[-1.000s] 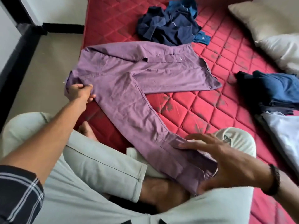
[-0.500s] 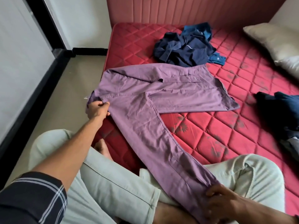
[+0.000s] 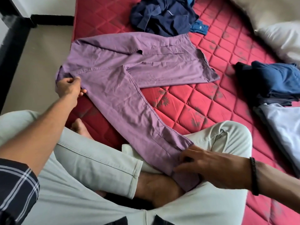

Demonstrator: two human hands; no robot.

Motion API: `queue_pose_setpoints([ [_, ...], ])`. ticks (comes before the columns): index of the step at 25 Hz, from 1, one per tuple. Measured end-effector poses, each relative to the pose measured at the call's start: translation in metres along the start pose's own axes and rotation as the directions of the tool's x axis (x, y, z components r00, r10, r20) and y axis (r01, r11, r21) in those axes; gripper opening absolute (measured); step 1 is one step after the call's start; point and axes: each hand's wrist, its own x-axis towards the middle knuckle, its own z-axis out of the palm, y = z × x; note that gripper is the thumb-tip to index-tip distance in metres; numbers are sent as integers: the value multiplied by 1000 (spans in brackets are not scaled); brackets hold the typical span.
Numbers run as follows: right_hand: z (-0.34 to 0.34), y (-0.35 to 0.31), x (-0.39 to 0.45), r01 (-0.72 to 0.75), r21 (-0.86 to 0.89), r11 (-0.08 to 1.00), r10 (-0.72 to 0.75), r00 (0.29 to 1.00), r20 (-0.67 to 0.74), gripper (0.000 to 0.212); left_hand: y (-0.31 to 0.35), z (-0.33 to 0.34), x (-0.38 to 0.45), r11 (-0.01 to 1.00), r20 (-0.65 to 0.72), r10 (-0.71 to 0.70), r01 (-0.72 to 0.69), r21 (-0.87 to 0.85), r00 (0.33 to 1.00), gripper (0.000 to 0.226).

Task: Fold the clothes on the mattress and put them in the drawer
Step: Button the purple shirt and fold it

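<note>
A purple long-sleeved shirt (image 3: pixel 129 73) lies spread on the red quilted mattress (image 3: pixel 203 108). One sleeve runs down across my crossed legs. My left hand (image 3: pixel 69 86) grips the shirt's edge at the shoulder, near the mattress's left side. My right hand (image 3: pixel 209 166) pinches the sleeve's cuff end over my lap, with a black bracelet on that wrist.
A crumpled navy garment (image 3: pixel 162 15) lies at the mattress's far end. A dark blue pile (image 3: pixel 272 82) and a pale grey-blue garment (image 3: pixel 282 127) sit at the right. White pillows (image 3: pixel 279 36) are at the back right. Beige floor (image 3: pixel 35 62) lies left of the mattress.
My right hand has settled on the sleeve's cuff and pinches it. My left hand keeps its grip at the shoulder. The camera tilted down again.
</note>
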Motion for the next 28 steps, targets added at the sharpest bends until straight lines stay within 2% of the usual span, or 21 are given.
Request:
queue_pose_setpoints([
  [2, 8, -6, 9, 25, -363, 931, -57, 995, -77, 67, 1, -2, 0, 1000, 14, -6, 6, 14, 1000, 28],
  [3, 13, -9, 12, 8, -474, 880, -72, 990, -118, 54, 0, -2, -1, 1000, 16, -3, 3, 29, 1000, 28],
  [5, 14, -15, 18, -24, -527, 850, -82, 981, -177, 30, 1, -3, -3, 997, 8, 16, -16, 71, 1000, 27],
  [6, 9, -15, 21, -24, -485, 874, -92, 972, -215, 22, 2, -4, -4, 995, 0, 29, -29, 94, 1000, 25],
  [8, -23, -14, 27, 14, -267, 963, -105, 938, -330, 16, 3, -4, 0, 985, -28, 54, -49, 167, 998, 24],
  [10, -78, 2, 30, 55, -22, 998, -59, 848, -527, 24, 6, -1, 7, 980, -46, 38, -29, 197, 998, 26],
  [12, -141, 38, 31, -19, 158, 987, 124, 707, -696, 39, 8, 4, 14, 979, -42, -1, 9, 202, 999, 29],
  [14, -193, 93, 34, -58, 364, 930, 344, 487, -803, 44, 8, 9, 27, 982, -41, -49, 56, 181, 998, 30],
  [15, -208, 128, 37, 2, 496, 868, 459, 378, -804, 43, 6, 9, 33, 983, -48, -72, 79, 167, 996, 29],
  [16, -217, 162, 41, 88, 611, 787, 564, 300, -769, 44, 5, 11, 39, 984, -48, -90, 96, 152, 995, 29],
  [17, -220, 198, 47, 139, 697, 704, 653, 259, -712, 51, 3, 14, 45, 986, -33, -106, 109, 124, 994, 29],
  [18, -216, 239, 55, 146, 761, 632, 718, 261, -646, 62, 3, 17, 50, 990, -13, -109, 110, 86, 994, 29],
  [20, -193, 303, 79, 40, 867, 498, 832, 261, -490, 73, 7, 22, 54, 994, -7, -112, 112, 11, 994, 30],
  [21, -175, 330, 92, -50, 890, 453, 865, 266, -426, 74, 11, 23, 51, 992, -20, -125, 124, -22, 992, 33],
  [23, -138, 363, 114, -227, 893, 389, 899, 306, -314, 57, 23, 22, 34, 984, -29, -156, 153, -86, 987, 42],
  [25, -114, 376, 131, -319, 870, 377, 915, 273, -297, 40, 32, 22, 0, 976, 11, -185, 185, -114, 983, 48],
  [28, -99, 392, 142, -297, 869, 396, 915, 211, -345, 37, 39, 49, -66, 966, 259, -252, 260, 4, 932, 49],
])
